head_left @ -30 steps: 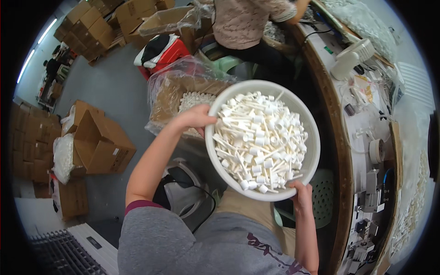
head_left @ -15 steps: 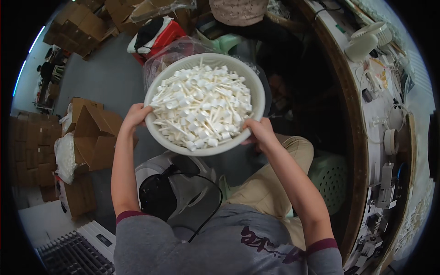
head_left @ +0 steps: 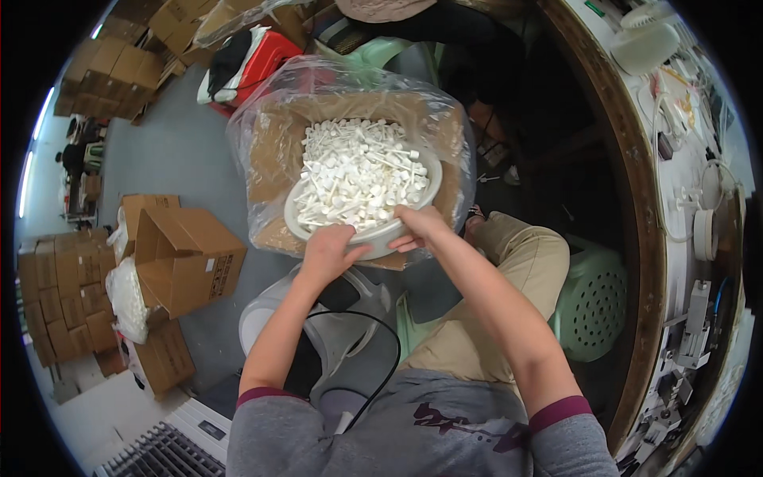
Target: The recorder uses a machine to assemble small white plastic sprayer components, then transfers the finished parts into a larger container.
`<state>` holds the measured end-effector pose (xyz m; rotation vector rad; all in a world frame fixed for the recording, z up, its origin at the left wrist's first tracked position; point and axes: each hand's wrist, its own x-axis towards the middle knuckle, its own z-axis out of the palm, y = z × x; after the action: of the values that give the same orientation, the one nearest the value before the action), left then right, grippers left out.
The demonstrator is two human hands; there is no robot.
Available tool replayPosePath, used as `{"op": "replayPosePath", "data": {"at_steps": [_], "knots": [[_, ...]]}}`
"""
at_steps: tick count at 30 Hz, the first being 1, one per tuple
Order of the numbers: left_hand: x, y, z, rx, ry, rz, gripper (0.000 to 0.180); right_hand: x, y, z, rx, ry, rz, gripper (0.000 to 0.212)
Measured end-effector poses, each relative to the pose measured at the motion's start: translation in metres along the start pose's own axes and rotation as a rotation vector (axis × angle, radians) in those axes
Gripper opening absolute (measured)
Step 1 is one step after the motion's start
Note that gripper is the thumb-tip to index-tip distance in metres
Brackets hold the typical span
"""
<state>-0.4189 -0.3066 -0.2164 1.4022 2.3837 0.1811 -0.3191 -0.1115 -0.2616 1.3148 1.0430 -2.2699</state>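
Observation:
A white round basin [head_left: 435, 181] is tipped forward over a cardboard box [head_left: 272, 163] lined with a clear plastic bag [head_left: 442, 94]. Small white plastic parts [head_left: 358, 187], each with a thin stem and a wider cap-like end, fill the basin and spread past its far rim into the box. My left hand [head_left: 327, 253] grips the near rim with its fingers over the edge. Close beside it on the right, my right hand [head_left: 425, 228] holds the same rim. The basin's underside is hidden.
A grey plastic stool-like object [head_left: 270, 306] with a black cable stands before me. On the left are an open carton [head_left: 191, 254] and stacked boxes [head_left: 67, 294]. A green stool [head_left: 592, 302] sits right, beside the long workbench [head_left: 636, 238]. Another person [head_left: 389, 8] sits beyond the box.
The basin has come down and tilted away from me over the box, which now shows. Both hands have moved closer together on the near rim, and white parts have slid forward.

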Motion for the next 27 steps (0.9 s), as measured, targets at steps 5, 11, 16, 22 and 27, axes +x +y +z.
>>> {"op": "replayPosePath", "data": {"at_steps": [5, 11, 16, 22, 27], "knots": [[0.03, -0.053, 0.016, 0.091, 0.317, -0.169, 0.036, -0.023, -0.014, -0.018, 0.117, -0.122, -0.273, 0.061], [0.143, -0.018, -0.117, 0.261, -0.028, -0.208, 0.073, -0.07, 0.043, -0.106, -0.019, 0.02, -0.581, 0.032], [0.19, -0.004, -0.12, 0.451, -0.143, -0.025, 0.086, -0.144, 0.076, -0.122, 0.079, -0.028, -0.62, 0.031], [0.217, 0.02, -0.134, 0.536, -0.207, 0.082, 0.091, -0.166, 0.094, -0.135, -0.093, 0.005, -0.695, 0.032], [0.213, 0.038, -0.157, 0.654, -0.217, 0.148, 0.088, -0.165, 0.09, -0.139, 0.022, -0.081, -0.696, 0.035]]}}
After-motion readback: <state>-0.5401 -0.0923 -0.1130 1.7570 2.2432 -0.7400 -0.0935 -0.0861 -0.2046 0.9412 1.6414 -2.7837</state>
